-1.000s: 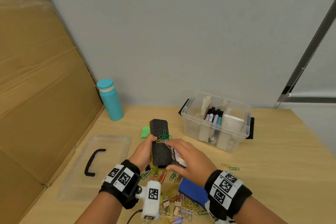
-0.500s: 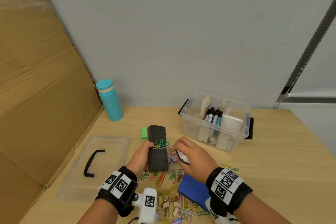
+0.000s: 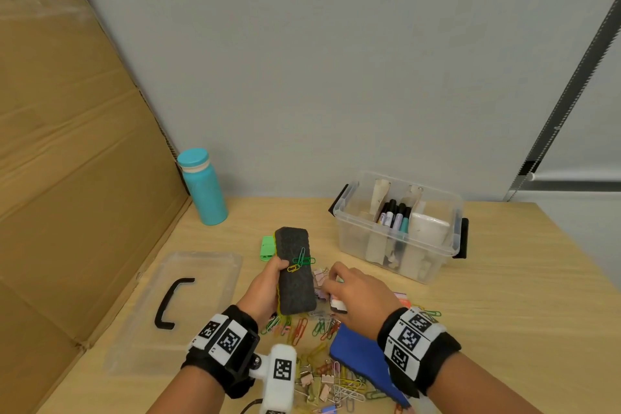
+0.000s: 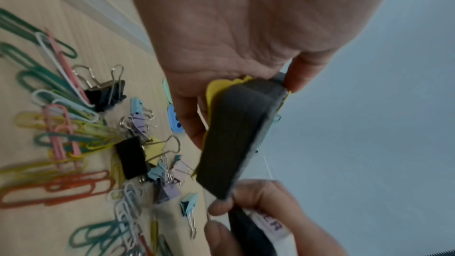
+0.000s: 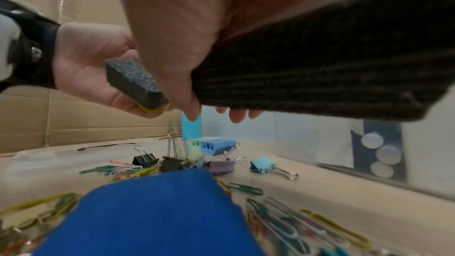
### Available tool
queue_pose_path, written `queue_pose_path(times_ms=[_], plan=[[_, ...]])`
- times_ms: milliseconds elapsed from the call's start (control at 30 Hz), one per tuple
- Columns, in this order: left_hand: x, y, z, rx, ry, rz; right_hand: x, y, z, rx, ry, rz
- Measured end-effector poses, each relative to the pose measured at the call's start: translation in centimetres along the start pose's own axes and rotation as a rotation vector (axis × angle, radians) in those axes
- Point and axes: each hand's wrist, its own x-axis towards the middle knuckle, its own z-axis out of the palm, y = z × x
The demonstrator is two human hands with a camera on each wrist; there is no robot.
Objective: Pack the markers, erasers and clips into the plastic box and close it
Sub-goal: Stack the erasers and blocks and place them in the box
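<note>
My left hand [image 3: 273, 279] grips a black felt eraser [image 3: 295, 274] with a yellow back, tilted above the table; green and yellow paper clips [image 3: 301, 261] cling to its felt. The left wrist view shows the same eraser [image 4: 236, 139] held at its edges. My right hand [image 3: 341, 287] holds a second felt eraser [image 3: 338, 305] with a white label; up close its dark felt [image 5: 320, 77] lies in the palm. The clear plastic box [image 3: 349, 239] stands open at the back right with markers [image 3: 394, 217] upright inside. Loose clips [image 3: 302, 329] litter the table.
The clear lid [image 3: 201, 279] with a black handle lies at the left. A blue eraser [image 3: 356, 356] lies under my right wrist among paper clips. A green block [image 3: 266, 247] sits behind the held eraser. A teal bottle [image 3: 203, 191] stands by the cardboard wall [image 3: 74, 178].
My hands have drawn apart: the left one lifted the black eraser a little farther away, and the right one came off it to the right with the labelled eraser.
</note>
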Motion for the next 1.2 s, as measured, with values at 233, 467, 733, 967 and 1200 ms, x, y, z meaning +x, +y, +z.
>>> queue_pose_path(times_ms=[233,467,733,967,1200], plan=[[-0.1,-0.6,0.6,0.031,-0.019,-0.03,0.7,-1.4,-1.2,0.175,0.296,-0.055],[-0.1,-0.3,0.7,0.048,-0.012,0.008,1.1,-2.0,-1.2,0.069,0.222,-0.106],[0.0,-0.2,-0.1,0.076,0.02,-0.003,-0.1,-0.4,-0.6,-0.016,0.036,-0.018],[-0.4,-0.7,1.2,0.188,-0.059,0.039,2.0,-1.1,-1.4,0.258,0.275,0.111],[-0.9,0.3,0.9,0.137,-0.03,0.055,1.4,0.0,-0.8,0.172,0.057,0.063]])
